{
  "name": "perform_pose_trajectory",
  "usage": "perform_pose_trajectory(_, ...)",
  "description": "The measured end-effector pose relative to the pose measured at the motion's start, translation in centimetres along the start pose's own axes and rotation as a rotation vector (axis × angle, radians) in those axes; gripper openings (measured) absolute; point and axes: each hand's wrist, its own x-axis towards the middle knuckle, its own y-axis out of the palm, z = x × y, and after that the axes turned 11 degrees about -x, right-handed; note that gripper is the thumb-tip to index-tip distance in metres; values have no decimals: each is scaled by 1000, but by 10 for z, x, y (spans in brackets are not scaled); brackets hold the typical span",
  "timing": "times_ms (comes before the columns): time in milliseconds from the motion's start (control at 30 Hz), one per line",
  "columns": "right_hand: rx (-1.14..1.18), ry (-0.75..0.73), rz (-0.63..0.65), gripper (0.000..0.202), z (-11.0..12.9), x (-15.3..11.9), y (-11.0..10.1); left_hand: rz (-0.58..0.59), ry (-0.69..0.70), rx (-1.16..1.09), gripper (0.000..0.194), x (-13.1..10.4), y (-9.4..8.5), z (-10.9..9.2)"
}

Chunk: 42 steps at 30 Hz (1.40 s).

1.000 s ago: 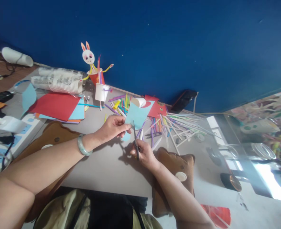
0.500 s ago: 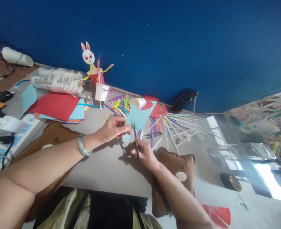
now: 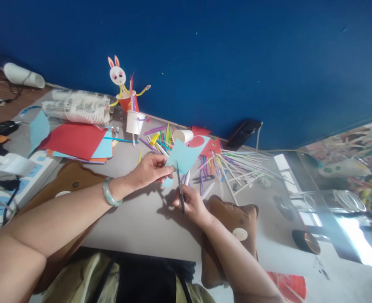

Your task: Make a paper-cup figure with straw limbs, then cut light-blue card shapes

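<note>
My left hand (image 3: 156,169) pinches a light blue sheet of paper (image 3: 187,155) by its lower left edge, above the table. The sheet has a rounded notch cut out of its upper edge. In my right hand (image 3: 190,202) is a pair of dark-handled scissors (image 3: 180,191), fingers closed around the handles. The blades point up and meet the paper's lower edge beside my left thumb. A smaller light blue piece (image 3: 167,182) shows below my left fingers; whether it is joined to the sheet I cannot tell.
Behind the paper lie several coloured pipe cleaners (image 3: 230,164) and a white paper cup (image 3: 183,135). A rabbit figure (image 3: 117,76) rises from a red cup at the back. Red paper (image 3: 75,140) tops a stack on the left. Brown cushions (image 3: 231,248) lie beside my arms.
The paper tilts slightly differently against the scissor blades. Both hands stay in almost the same place.
</note>
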Motion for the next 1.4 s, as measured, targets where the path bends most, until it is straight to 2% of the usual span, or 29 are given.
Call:
perform_pose_trajectory(300, -21, -17, -7, 62, 1, -1, -1, 7, 1, 17, 23, -1, -1, 1)
perform_pose_trajectory(767, 13, 20, -8, 55, 1, 0, 0, 17, 12, 17, 20, -1, 0, -1)
perform_pose_trajectory(1400, 7, 32, -7, 61, 1, 0, 0, 4, 25, 20, 17, -2, 0, -3)
